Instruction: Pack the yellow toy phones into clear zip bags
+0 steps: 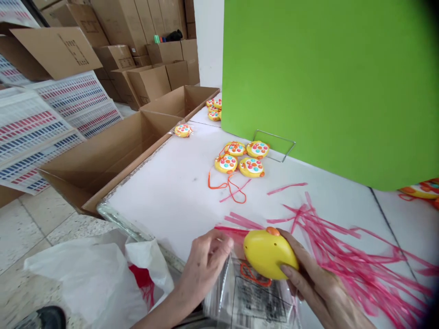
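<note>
My right hand grips a yellow toy from its right side, the plain yellow back and an orange knob showing. An orange cord hangs under the toy, over a stack of clear plastic bags with dark print. My left hand is closed at the bags' upper left corner, thumb and fingers pinched; what they hold, if anything, I cannot make out. Several like toys lie further up the table, their white faces with coloured buttons upward, one trailing an orange cord.
Pink plastic strips are strewn over the white table at right. Open cardboard boxes line its left edge, near a bagged toy. A green panel stands behind a wire frame. A white bag sits lower left.
</note>
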Available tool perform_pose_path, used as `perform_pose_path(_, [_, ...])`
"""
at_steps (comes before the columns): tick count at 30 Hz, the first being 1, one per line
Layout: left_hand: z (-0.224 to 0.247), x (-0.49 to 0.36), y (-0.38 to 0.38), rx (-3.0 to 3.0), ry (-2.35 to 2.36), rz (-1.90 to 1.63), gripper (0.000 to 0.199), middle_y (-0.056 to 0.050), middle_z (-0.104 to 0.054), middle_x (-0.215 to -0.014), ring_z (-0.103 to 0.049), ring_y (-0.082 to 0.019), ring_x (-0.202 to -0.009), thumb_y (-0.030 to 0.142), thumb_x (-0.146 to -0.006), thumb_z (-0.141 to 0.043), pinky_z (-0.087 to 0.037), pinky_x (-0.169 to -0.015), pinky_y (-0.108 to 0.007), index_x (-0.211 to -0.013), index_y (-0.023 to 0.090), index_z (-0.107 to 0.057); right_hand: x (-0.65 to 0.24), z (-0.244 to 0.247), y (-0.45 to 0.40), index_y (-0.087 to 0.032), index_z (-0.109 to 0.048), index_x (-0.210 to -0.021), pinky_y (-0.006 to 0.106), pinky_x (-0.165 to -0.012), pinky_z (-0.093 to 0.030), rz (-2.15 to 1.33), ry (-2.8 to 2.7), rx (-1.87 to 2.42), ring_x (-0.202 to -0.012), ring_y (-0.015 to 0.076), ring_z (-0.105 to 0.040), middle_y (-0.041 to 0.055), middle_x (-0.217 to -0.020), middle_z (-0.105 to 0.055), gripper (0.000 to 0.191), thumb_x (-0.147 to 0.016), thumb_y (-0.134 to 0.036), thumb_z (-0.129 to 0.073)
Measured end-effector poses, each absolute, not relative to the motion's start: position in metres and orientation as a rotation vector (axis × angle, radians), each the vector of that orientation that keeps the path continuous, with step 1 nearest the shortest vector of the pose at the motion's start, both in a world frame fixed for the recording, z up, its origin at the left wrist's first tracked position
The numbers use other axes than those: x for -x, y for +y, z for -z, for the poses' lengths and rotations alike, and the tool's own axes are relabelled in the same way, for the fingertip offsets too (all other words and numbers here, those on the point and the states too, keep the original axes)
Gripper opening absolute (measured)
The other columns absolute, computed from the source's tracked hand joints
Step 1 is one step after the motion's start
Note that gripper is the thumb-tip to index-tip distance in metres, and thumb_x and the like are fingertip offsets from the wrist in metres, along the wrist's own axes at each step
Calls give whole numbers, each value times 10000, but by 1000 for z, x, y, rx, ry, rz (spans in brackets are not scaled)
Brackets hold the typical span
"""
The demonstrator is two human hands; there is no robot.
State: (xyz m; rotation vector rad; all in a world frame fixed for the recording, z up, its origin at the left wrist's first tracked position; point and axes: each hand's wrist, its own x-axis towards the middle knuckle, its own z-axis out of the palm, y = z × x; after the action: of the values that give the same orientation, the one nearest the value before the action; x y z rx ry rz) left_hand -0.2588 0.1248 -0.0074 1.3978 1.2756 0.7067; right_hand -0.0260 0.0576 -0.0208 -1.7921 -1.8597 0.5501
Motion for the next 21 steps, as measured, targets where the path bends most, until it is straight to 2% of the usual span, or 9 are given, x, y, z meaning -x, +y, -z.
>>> perform_pose_path(3, [19,245,127,-1322,1183,-661,224,-15,-584,-610,-548,-150,-582,313,-825,-507,-388,-549,-238,-686,152,-579,26,19,60,-235,-267,-1448,209,-641,-582,-594,-1975,1707,-744,152,-714,64,-1077,-710,511,-960,-348,-369])
perform_pose_path(5, [26,236,127,-1316,1146,-674,219,-8,-555,-593,-520,-141,-567,273,-811,-487,-366,-536,-235,-639,156,-556,27,13,64,-256,-323,-1425,211,-733,-575,-564,-2046,1649,-885,159,-705,56,-1203,-656,461,-966,-291,-347])
perform_pose_path(8, [30,230,126,-1345,1151,-725,210,13,-506,-583,-468,-123,-556,269,-811,-491,-336,-525,-228,-638,163,-543,28,0,73,-261,-506,-1294,188,-677,-581,-576,-2134,1575,-830,155,-717,31,-1078,-716,375,-968,-266,-321])
perform_pose_path(11, [28,228,125,-1295,1124,-768,227,11,-524,-590,-479,-124,-563,299,-831,-491,-355,-543,-229,-651,166,-532,30,-7,80,-262,-661,-969,200,-532,-561,-609,-2252,1517,-639,143,-703,15,-829,-724,377,-980,-315,-288])
perform_pose_path(14, [28,226,126,-1221,1081,-770,238,-19,-588,-633,-512,-133,-567,332,-840,-499,-379,-549,-238,-683,160,-548,33,-1,81,-251,-623,-695,225,-420,-481,-525,-2411,1470,-483,126,-627,-6,-651,-631,466,-990,-339,-272])
perform_pose_path(16, [29,225,125,-1164,1056,-763,232,-29,-606,-654,-534,-142,-574,350,-832,-520,-384,-539,-239,-706,158,-558,37,4,82,-244,-617,-707,237,-432,-469,-395,-2407,1486,-506,132,-626,-3,-649,-613,467,-994,-336,-260])
perform_pose_path(21, [29,227,125,-1094,925,-751,202,-13,-591,-649,-546,-147,-612,332,-812,-562,-408,-585,-240,-760,146,-620,56,5,89,-218,-611,-931,248,-585,-510,-263,-2221,1463,-722,155,-659,41,-829,-658,335,-989,-328,-299])
